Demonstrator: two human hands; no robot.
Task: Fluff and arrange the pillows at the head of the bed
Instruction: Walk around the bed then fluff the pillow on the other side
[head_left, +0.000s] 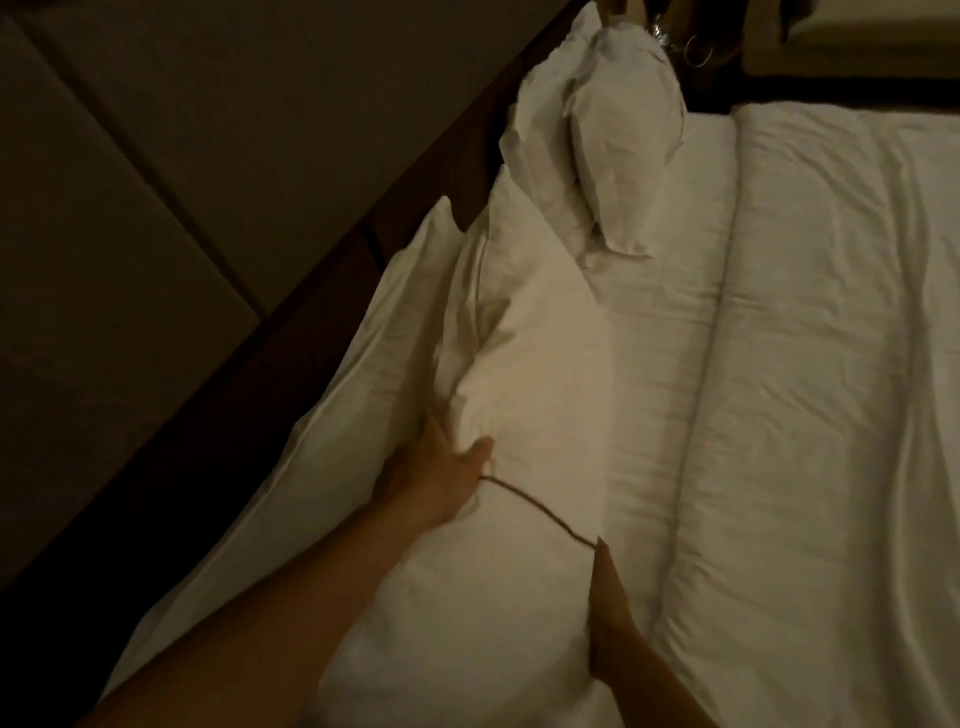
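A dim bedroom was seen from above, looking down along the head of a bed (675, 332) made up in white linen. A padded headboard (130, 182) ran diagonally across the left side, edged by a dark wooden frame.

Nearest the viewer, a large white pillow (519, 415) lay lengthwise beside the headboard, on top of another white pillow (363, 353) whose edge showed along its left. The person's left hand (441, 467) gripped the left side of the top pillow, fingers sunk into the fabric and thumb lying on top. The right hand (610, 613) pressed flat against the pillow's right edge, fingers straight and together, not closed around anything that could be seen. A thin dark cord (535, 506) stretched across the pillow between the two hands.

Farther along, at the far end of the headboard, two more white pillows stood propped: a crumpled front pillow (623, 145) leaning against a back pillow (540, 119).

To the right, a white duvet (831, 389) covered the mattress, its folded top edge lying apart from the pillows, with bare sheet between them.
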